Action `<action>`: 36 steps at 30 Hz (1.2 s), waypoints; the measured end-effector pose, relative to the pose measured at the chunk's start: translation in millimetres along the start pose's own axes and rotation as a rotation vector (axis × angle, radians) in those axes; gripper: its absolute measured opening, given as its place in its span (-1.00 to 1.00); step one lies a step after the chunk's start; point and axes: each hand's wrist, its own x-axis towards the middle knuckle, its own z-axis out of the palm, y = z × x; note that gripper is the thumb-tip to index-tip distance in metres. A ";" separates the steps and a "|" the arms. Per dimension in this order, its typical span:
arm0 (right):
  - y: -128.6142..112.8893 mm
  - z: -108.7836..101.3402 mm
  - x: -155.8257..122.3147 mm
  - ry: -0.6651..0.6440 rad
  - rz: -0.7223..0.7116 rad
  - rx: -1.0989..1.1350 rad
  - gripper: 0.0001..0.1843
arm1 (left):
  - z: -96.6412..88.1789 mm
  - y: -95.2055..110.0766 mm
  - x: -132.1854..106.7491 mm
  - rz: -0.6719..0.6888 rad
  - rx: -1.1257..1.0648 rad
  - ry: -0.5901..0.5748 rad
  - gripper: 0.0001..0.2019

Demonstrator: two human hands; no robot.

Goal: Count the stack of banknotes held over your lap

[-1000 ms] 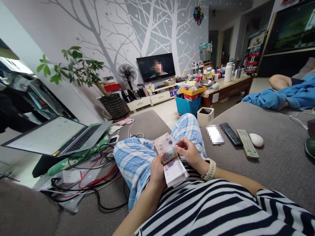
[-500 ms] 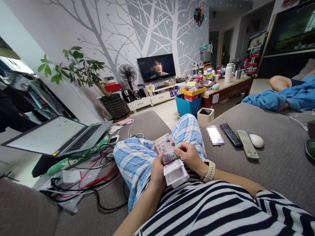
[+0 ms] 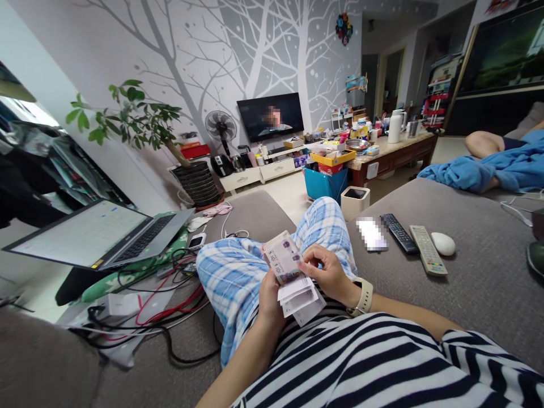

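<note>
A stack of banknotes [image 3: 283,255] is held above my lap, its printed faces up and its far end pointing away from me. My left hand [image 3: 271,297] is closed around the near left side of the stack. My right hand [image 3: 325,269] pinches the stack's right edge between thumb and fingers, a pale watch [image 3: 362,296] on its wrist. Several pale note ends [image 3: 300,297] fan out below the stack, toward my striped shirt [image 3: 365,357]. Blue plaid trousers [image 3: 225,272] cover my crossed legs underneath.
An open laptop [image 3: 89,232] stands at left, with tangled cables [image 3: 170,306] nearby. On the sofa at right lie a blurred phone [image 3: 372,233], a black remote [image 3: 398,233], a beige remote [image 3: 428,250] and a white mouse [image 3: 442,243]. Another person's leg [image 3: 487,141] rests farther right.
More note ends now hang fanned out below the stack. The top note shows a different part of its face, and my right hand's fingers have curled more at the edge.
</note>
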 end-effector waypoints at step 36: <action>19.9 3.5 3.1 0.097 0.242 0.135 -0.70 | 8.3 7.2 -5.3 -0.096 -0.003 0.013 -0.74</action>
